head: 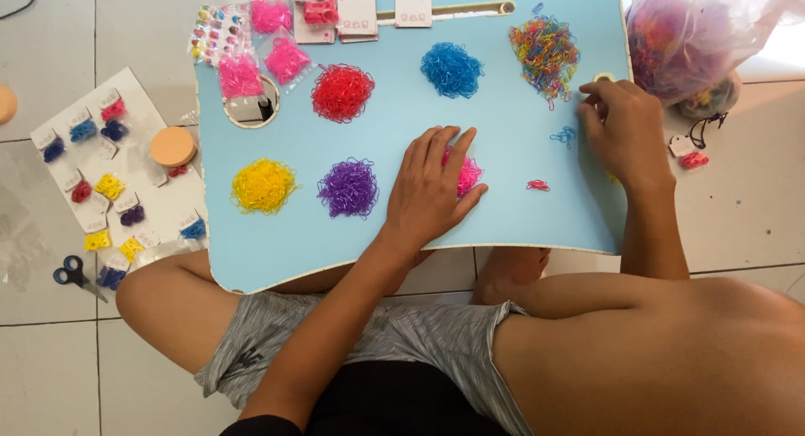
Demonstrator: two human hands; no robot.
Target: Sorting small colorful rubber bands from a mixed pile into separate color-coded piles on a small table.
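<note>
2 hands on the blue tray (503, 210): left hand (434, 189) spread flat over the pink pile (470, 174), right hand (620, 126) curled.

From my remote view, the left hand (433, 187) lay flat over the pink band pile (470, 174), so I could see only the pile's right edge. The right hand (618, 131) was curled; I could not tell whether its fingertips pinched anything. The clear bag of mixed bands (688, 33) ran off the top and right edges. The small cards (358, 10) along the blue lap table (503, 218) were cropped at the top, their print too small to make out. The scissors (75, 274) partly vanished under a white sheet (126, 176). The table's hole (251, 109) showed something dark that I could not identify.
</note>
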